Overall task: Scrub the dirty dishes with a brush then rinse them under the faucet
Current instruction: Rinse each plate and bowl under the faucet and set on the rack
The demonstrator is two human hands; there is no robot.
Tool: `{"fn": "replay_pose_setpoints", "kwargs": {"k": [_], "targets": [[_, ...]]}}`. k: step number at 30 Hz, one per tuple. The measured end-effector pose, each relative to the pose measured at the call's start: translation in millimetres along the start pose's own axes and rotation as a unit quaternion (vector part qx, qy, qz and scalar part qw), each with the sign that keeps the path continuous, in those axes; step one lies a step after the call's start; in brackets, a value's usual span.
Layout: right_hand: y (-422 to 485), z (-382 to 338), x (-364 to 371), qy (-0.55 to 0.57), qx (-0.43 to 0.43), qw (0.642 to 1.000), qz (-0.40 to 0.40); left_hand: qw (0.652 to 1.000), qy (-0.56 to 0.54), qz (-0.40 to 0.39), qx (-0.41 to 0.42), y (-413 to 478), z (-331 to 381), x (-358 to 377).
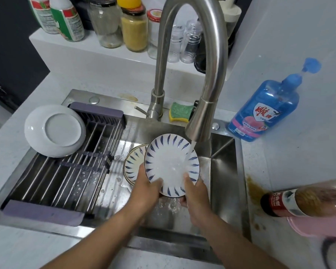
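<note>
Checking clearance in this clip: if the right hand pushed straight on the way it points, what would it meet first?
Probably the water stream falling onto the blue-patterned plate the right hand grips; depth is unclear.

The left arm (97, 235) and right arm (233, 241) reach side by side up to the plate (169, 162). The left hand (146, 188) grips the plate's lower left rim, thumb over its face. The right hand (197, 193) grips the lower right rim, thumb on the face, fingers curled beneath.

White counter (299, 136) with blue soap bottle (264, 111)
</note>
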State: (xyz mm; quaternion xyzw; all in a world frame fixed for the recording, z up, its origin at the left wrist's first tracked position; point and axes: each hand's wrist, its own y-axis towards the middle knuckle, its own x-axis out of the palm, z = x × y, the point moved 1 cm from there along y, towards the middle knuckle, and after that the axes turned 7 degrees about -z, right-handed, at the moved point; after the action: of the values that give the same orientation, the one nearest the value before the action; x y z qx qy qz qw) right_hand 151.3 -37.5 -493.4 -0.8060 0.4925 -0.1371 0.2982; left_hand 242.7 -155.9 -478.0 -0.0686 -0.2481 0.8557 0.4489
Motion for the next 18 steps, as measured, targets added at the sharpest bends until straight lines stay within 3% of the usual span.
{"fn": "replay_pose_setpoints", "kwargs": {"k": [3,5,7,9,13,15,18], "targets": [[17,-19,-16,-0.067,-0.031,0.997,-0.017,0.995,0.075,-0.041,-0.045,13,23,-23],[29,-40,-28,-0.165,-0.050,0.982,-0.069,0.988,0.103,-0.068,-0.090,20,39,-35],[30,-55,-36,-0.259,-0.058,0.954,-0.141,0.982,0.096,-0.091,-0.135,19,53,-38],[27,-61,-39,-0.242,-0.033,0.953,-0.176,0.980,0.059,-0.105,-0.157,16,60,-36],[30,-55,-47,-0.196,0.048,0.972,-0.119,0.988,0.068,-0.118,-0.067,4,60,-29],[29,-56,-50,-0.139,0.084,0.981,-0.102,0.971,0.184,-0.152,-0.011,-3,53,-31],[21,-67,-56,-0.107,0.134,0.980,-0.102,0.917,0.356,-0.167,0.063,-4,37,-43]]}}
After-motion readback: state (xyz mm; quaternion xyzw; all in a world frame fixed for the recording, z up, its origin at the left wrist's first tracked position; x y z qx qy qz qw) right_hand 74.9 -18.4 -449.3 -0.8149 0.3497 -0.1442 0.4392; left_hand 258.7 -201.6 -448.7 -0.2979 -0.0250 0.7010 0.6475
